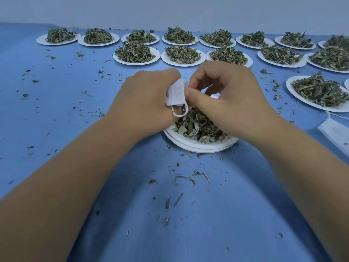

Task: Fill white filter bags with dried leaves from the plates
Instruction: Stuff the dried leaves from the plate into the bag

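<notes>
White bag (176,92) sits over the near plate (198,146) of leaves (196,125), so the step looks like getting its mouth open for filling; how full it is can't be told. L hand (145,99) has its fingers curled round the bag, while R hand (224,95) pinches the bag's edge btwn thumb (194,99) & forefinger, w/ the string loop (181,113) dangling just below. Next move prob. needs R to let go, pinch leaves from right beneath & push them in while L holds the mouth spread.

Blue cloth-covered table (56,103) against a plain pale wall (170,10), under soft even light
</notes>
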